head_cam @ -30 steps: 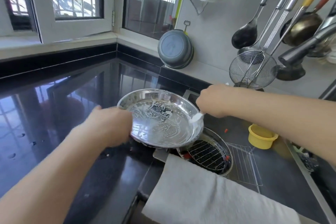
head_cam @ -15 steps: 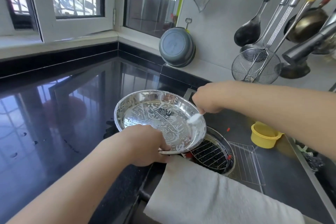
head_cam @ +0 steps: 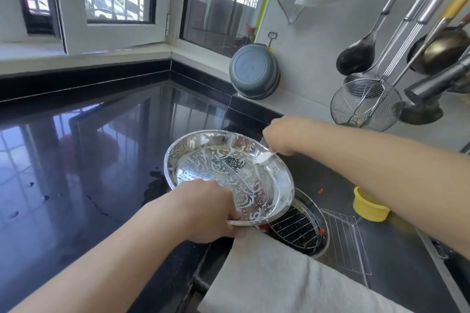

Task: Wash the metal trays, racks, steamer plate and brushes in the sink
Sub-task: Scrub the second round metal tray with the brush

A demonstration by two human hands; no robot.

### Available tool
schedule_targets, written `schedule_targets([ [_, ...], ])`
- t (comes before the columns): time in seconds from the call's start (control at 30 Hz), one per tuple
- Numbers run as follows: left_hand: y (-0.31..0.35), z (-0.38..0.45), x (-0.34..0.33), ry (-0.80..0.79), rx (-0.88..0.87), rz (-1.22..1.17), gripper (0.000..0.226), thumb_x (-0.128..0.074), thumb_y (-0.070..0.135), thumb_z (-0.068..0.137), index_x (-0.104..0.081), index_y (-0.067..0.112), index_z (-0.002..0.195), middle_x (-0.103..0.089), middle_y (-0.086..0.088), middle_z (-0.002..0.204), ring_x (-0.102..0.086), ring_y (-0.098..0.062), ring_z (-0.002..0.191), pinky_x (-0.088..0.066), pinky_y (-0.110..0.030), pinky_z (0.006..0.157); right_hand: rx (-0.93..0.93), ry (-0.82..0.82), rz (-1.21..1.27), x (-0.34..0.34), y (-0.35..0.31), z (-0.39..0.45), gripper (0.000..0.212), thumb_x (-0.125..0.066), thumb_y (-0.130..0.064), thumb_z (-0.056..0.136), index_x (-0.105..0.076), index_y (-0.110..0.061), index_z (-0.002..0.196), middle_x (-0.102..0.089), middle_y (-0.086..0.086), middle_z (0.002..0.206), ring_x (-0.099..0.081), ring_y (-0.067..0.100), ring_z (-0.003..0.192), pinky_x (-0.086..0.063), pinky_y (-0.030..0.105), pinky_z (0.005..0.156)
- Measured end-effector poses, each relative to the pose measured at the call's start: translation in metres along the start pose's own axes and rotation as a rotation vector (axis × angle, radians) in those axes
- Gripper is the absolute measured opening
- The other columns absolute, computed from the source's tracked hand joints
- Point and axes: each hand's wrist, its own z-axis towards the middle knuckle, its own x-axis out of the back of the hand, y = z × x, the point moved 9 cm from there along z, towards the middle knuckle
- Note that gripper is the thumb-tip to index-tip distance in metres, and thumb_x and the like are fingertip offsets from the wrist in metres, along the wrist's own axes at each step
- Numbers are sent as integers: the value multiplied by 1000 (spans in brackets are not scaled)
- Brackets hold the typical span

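A round metal tray [head_cam: 216, 168], streaked with white soap foam, is held tilted over the left edge of the sink [head_cam: 396, 244]. My left hand [head_cam: 211, 208] grips its near rim. My right hand [head_cam: 282, 136] holds a small soapy brush [head_cam: 264, 158] whose foamy tip touches the tray's far right inner wall. Below the tray, a round wire rack [head_cam: 295, 226] lies in a round metal pan in the sink, and a rectangular wire rack [head_cam: 346, 241] lies beside it.
A yellow cup [head_cam: 368, 207] stands in the sink under my right forearm. A white cloth [head_cam: 274, 277] hangs over the sink's front edge. The black counter [head_cam: 76, 165] spreads to the left. Ladles and a wire skimmer [head_cam: 363, 107] hang on the wall, near a grey bowl [head_cam: 254, 71].
My left hand moved from the tray's left rim to its near rim. The tray shifted slightly left and tilted. The brush stayed at the right inner wall, now a little further back.
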Motion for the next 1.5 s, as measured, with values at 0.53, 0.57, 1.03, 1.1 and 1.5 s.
schedule_targets([
  [0.53,6,1,2,63,10,0,40,-51,55,101,-70,20,99,-69,-3,110,-64,-35,91,-55,-39,77,20,-90,-55,-4,-20,-33,25,-51,-4,95,-61,-15,115,-55,2,95,-58,23,79,-45,36,68],
  [0.57,6,1,1,59,4,-1,41,-50,55,102,-69,19,98,-70,-3,117,-64,-35,92,-54,-38,75,-27,-28,-31,2,-13,-23,28,-52,-5,95,-62,-14,119,-61,4,105,-63,26,89,-45,37,69],
  [1.03,3,2,0,52,5,-30,46,-49,60,101,-70,19,101,-70,-5,111,-64,-36,93,-57,-43,80,110,524,5,34,-15,25,49,-57,-13,98,-50,-31,143,-44,4,97,-58,26,89,-40,39,58],
  [1.1,1,3,-2,49,-8,-25,50,-46,64,99,-70,20,99,-70,-2,123,-65,-36,98,-57,-43,80,101,491,-13,32,-15,23,43,-57,-14,99,-55,-31,138,-36,1,90,-56,24,84,-38,37,58],
  [1.5,4,4,-5,21,-45,-27,38,-50,56,102,-65,33,128,-66,1,129,-64,-30,107,-56,-43,89,73,480,91,22,-21,23,50,-57,-15,97,-46,-26,144,-43,6,96,-48,25,71,-35,39,53],
])
